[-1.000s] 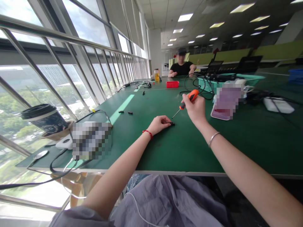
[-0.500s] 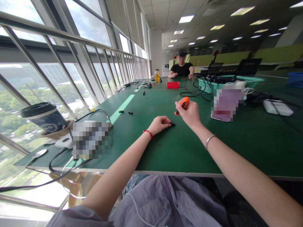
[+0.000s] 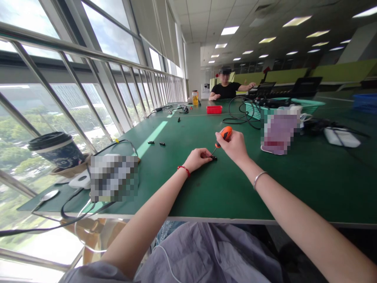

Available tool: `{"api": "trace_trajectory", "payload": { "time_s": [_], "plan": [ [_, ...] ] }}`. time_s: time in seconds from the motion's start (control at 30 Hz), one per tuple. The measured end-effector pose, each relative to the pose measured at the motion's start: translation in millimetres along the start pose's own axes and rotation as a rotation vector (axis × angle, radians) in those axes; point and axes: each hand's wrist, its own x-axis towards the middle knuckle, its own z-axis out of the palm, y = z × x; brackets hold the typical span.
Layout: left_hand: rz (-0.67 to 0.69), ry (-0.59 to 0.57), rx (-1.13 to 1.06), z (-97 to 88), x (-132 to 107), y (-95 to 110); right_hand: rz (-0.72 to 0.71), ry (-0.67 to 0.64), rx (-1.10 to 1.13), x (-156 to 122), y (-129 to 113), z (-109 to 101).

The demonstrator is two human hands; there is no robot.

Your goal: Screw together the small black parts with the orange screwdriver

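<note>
An orange and black screwdriver [image 3: 226,133] is gripped in my right hand [image 3: 235,145], its shaft slanting down to the left. The tip meets a small black part [image 3: 214,158] lying on the green tabletop [image 3: 235,192]. My left hand [image 3: 198,160] rests on the table and pinches the left end of that part between thumb and fingers. What kind of part it is, I cannot make out. Two similar small black pieces [image 3: 151,142] lie to the left, and another small black piece [image 3: 178,119] sits farther back.
A paper cup [image 3: 59,151] and a blurred-out object [image 3: 113,177] with cables stand at the left edge. On the right are a pixelated phone-like object [image 3: 278,131], a teal basket [image 3: 312,105] with cables and a white box [image 3: 341,136]. Farther back sit a red tray [image 3: 214,109] and a person [image 3: 225,88].
The person across the table has stretched an arm out to the side. My right hand and the screwdriver have shifted slightly left and down in view; both hands keep their grips.
</note>
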Motion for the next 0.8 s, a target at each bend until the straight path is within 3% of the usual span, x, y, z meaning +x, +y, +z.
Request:
{"api": "trace_trajectory", "payload": {
  "time_s": [0.17, 0.47, 0.8],
  "plan": [
    [-0.014, -0.004, -0.010, -1.3, -2, 3, 0.004, 0.007, -0.015, 0, -2, -1],
    [0.000, 0.015, -0.003, -1.9, -5, 2, -0.047, 0.006, -0.255, -1, -7, -10],
    [0.009, 0.005, 0.024, -3.7, -5, 2, -0.064, -0.019, -0.176, -2, -14, -10]
  ]
}}
